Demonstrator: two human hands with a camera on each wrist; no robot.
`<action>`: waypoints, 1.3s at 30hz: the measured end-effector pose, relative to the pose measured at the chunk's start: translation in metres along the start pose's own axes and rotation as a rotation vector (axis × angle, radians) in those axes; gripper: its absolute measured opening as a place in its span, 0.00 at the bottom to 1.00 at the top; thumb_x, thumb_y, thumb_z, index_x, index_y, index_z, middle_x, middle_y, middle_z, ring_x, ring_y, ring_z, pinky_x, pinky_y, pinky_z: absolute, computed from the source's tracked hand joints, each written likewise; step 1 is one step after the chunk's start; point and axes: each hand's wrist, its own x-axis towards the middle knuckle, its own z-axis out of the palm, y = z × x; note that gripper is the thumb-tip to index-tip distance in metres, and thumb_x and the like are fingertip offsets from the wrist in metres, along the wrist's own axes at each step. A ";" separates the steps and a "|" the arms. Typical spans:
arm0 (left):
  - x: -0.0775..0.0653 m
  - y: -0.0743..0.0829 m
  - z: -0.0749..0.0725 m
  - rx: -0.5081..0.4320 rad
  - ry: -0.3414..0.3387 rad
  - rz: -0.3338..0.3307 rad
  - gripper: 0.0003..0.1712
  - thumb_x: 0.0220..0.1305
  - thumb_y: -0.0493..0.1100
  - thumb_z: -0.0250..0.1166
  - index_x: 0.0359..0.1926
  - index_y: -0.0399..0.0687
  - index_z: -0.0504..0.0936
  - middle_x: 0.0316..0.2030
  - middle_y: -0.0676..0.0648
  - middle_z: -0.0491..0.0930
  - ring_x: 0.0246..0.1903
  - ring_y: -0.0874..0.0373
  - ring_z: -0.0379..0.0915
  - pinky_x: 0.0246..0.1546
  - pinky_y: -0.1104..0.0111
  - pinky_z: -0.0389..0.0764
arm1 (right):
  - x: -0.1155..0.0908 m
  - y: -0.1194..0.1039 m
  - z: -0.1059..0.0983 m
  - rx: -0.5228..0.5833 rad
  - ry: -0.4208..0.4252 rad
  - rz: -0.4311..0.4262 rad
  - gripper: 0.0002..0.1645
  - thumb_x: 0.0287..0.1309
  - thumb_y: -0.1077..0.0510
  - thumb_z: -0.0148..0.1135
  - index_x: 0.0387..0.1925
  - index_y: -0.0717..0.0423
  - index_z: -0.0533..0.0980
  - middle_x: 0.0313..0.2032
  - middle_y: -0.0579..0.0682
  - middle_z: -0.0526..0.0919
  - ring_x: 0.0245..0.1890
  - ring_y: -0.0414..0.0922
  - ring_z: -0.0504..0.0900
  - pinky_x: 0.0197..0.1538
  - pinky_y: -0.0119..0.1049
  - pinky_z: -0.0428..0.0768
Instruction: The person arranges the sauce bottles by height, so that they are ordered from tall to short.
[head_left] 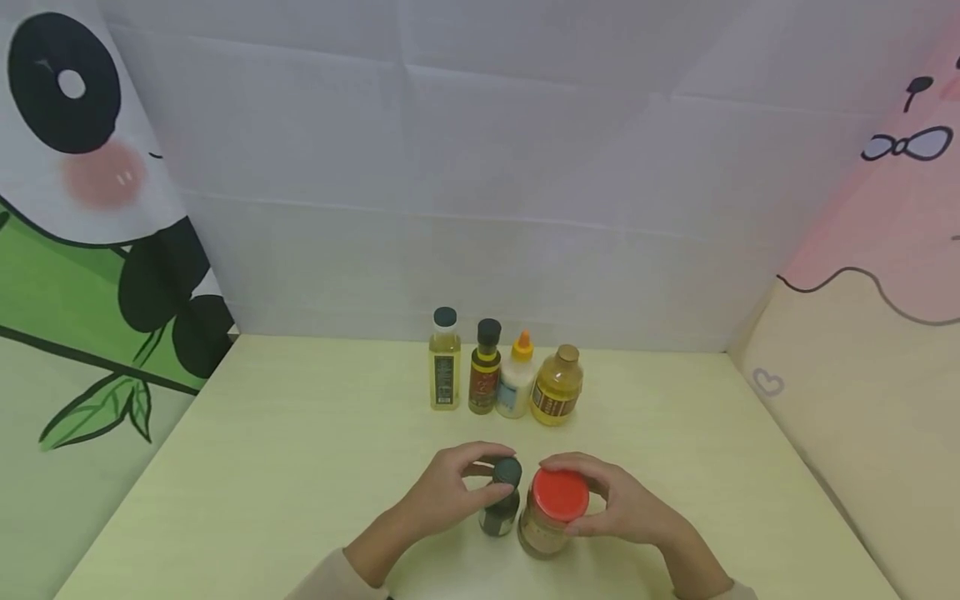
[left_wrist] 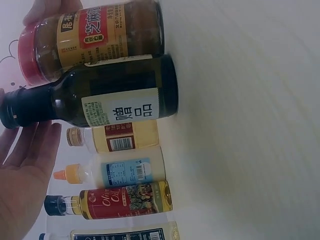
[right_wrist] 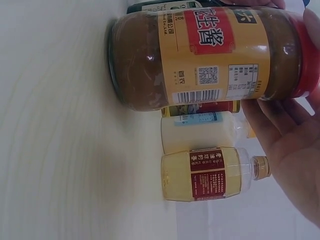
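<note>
Near the front of the table, my left hand [head_left: 448, 493] holds a small dark glass bottle [head_left: 498, 515] by its dark cap, thumb on the near side and fingers on the far side. Just to its right, my right hand [head_left: 626, 505] grips the red lid of a glass jar of brown paste [head_left: 542, 533]. Both containers stand upright, close together. In the left wrist view the dark bottle [left_wrist: 120, 92] shows a pale label, with the jar [left_wrist: 100, 37] behind it. The right wrist view shows the jar's orange-and-red label [right_wrist: 215, 55] and its base on the table.
Behind the hands stands a row: a tall clear bottle of pale oil [head_left: 445, 367], a dark-capped olive oil bottle [head_left: 484, 375], a white squeeze bottle with an orange tip [head_left: 516, 387] and a rounded yellow oil bottle [head_left: 557, 387]. A pale wall [head_left: 525, 167] closes off the table's back edge.
</note>
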 end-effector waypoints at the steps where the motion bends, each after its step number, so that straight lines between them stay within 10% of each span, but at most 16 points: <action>1: 0.000 0.000 0.000 -0.003 0.002 0.000 0.20 0.62 0.39 0.69 0.54 0.40 0.79 0.51 0.45 0.80 0.49 0.53 0.78 0.51 0.61 0.79 | 0.000 0.000 0.000 0.001 -0.002 0.001 0.38 0.52 0.65 0.73 0.64 0.57 0.70 0.60 0.59 0.73 0.61 0.46 0.70 0.62 0.41 0.71; 39: 0.001 -0.003 0.007 -0.041 0.024 -0.096 0.21 0.61 0.38 0.70 0.55 0.40 0.78 0.49 0.44 0.81 0.47 0.47 0.80 0.49 0.65 0.80 | 0.003 0.012 -0.002 0.015 -0.024 0.078 0.43 0.50 0.63 0.74 0.67 0.58 0.65 0.61 0.53 0.74 0.61 0.45 0.71 0.63 0.37 0.68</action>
